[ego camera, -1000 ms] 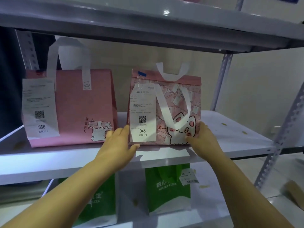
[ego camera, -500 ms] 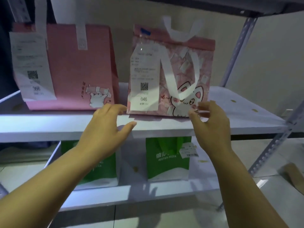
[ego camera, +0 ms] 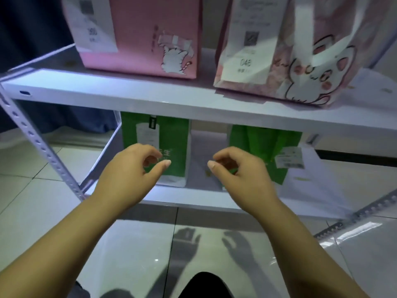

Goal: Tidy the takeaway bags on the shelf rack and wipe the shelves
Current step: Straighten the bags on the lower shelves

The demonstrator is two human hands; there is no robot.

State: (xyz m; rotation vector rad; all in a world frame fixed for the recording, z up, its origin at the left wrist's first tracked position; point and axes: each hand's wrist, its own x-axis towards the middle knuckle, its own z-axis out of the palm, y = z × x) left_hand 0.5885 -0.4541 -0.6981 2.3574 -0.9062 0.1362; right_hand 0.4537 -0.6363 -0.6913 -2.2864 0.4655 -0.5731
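Observation:
Two pink takeaway bags stand on the upper white shelf [ego camera: 150,100]: a plain pink bag [ego camera: 146,33] on the left and a cat-print bag [ego camera: 300,50] with a white receipt on the right. Under it, on the lower shelf [ego camera: 193,198], stand a left green bag [ego camera: 169,147] and a right green bag [ego camera: 266,147]. My left hand [ego camera: 133,171] and my right hand [ego camera: 242,173] hover in front of the lower shelf, empty, with fingers loosely curled and apart. Neither hand touches a bag.
A perforated grey metal upright [ego camera: 40,147] runs down the rack's left side, and another [ego camera: 365,216] slants at the lower right. Glossy white floor tiles [ego camera: 133,244] lie below. A dark curtain [ego camera: 28,35] hangs at the left.
Both hands have let go of the cat-print bag and dropped from the upper shelf to in front of the lower one. The view has tilted down.

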